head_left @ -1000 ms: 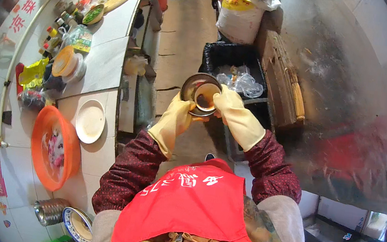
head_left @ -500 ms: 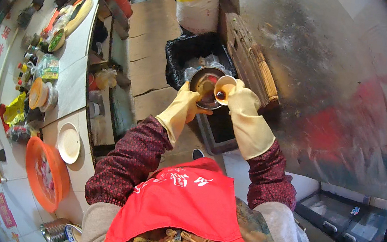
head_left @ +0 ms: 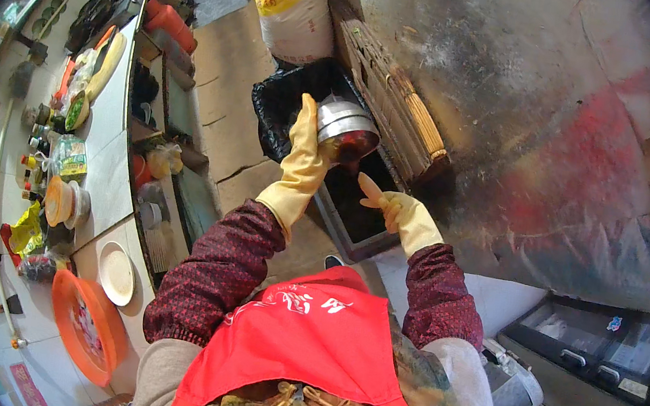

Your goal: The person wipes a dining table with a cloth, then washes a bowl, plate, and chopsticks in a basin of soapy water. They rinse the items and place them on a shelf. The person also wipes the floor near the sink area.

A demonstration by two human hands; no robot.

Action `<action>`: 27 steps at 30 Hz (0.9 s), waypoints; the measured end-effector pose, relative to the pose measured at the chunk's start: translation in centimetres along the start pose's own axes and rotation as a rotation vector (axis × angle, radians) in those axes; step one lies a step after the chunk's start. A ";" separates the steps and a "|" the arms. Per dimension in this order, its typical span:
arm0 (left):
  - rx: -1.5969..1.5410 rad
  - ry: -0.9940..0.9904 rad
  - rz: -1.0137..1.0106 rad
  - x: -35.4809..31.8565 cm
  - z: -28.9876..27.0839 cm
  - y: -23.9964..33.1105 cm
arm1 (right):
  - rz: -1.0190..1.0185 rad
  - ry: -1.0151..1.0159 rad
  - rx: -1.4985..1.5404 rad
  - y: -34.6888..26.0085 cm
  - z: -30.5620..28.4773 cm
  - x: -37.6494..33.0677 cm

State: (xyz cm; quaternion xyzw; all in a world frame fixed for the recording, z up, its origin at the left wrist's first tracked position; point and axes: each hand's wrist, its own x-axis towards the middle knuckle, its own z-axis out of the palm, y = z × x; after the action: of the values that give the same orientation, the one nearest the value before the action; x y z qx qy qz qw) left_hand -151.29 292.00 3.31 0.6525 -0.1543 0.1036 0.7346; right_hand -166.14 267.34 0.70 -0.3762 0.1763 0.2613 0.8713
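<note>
Left grip (head_left: 309, 159) clasps a metal bowl (head_left: 345, 118); right grip (head_left: 400, 211), partly open, hangs near.

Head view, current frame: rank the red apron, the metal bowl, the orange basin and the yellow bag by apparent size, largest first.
1. Red apron, probably helped by nearness to the camera
2. Orange basin
3. Metal bowl
4. Yellow bag
</note>
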 end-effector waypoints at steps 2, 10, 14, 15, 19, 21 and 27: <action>0.576 -0.094 0.619 0.0 0.2 0.5 | 0.000 0.062 -0.014 0.1 0.5 0.6; 0.632 -0.191 0.512 -0.5 1.4 0.7 | -0.212 -0.009 -0.151 -0.2 1.4 1.8; 0.617 -0.263 0.351 -0.7 1.5 -0.3 | -0.184 0.037 -0.208 -0.7 1.0 3.2; 0.593 -0.290 0.290 -0.7 1.5 -0.5 | -0.175 0.053 -0.219 -0.7 1.0 3.4; 0.767 -0.269 0.430 -1.4 2.1 0.0 | -0.128 0.086 -0.185 -0.5 0.3 3.3; 0.756 -0.254 0.474 -1.8 2.3 0.7 | -0.096 0.027 -0.055 -0.6 -0.9 3.4; 0.421 -0.040 0.460 -2.6 3.8 2.4 | 0.493 -0.388 0.802 -2.2 -5.4 6.1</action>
State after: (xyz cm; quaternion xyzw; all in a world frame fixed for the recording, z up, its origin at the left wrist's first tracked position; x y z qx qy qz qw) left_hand -154.86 288.71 4.95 0.7402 -0.2875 0.2840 0.5373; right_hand -160.55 263.96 -4.66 0.0961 0.1811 0.4360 0.8763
